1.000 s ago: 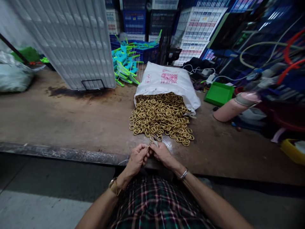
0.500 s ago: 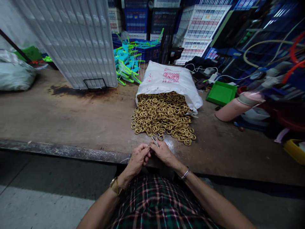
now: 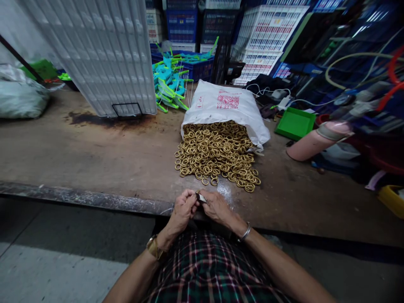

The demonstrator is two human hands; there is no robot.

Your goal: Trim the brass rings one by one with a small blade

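My left hand (image 3: 183, 209) and my right hand (image 3: 217, 206) meet just above the table's front edge, both closed with fingertips nearly touching. A small flat tool (image 3: 202, 198), pale at one end and dark at the other, lies in my right fingers and reaches to the left fingertips. Whatever my left hand pinches is hidden by the fingers. Just beyond the hands spreads a pile of gold-coloured rings (image 3: 217, 153), flowing out of a white sack (image 3: 205, 94) with red print that lies on its side.
On the brown table (image 3: 94, 160) a corrugated translucent panel (image 3: 116, 63) stands at the left. Green and turquoise plastic pieces (image 3: 172, 86) are heaped behind. To the right are a green tray (image 3: 295, 124) and a tilted pink bottle (image 3: 311, 141). Stacked crates (image 3: 261, 33) fill the back.
The small flat tool has turned: it pointed up and away over my right fingers, and now it lies lower, across the gap between the hands. Both hands stay in nearly the same place.
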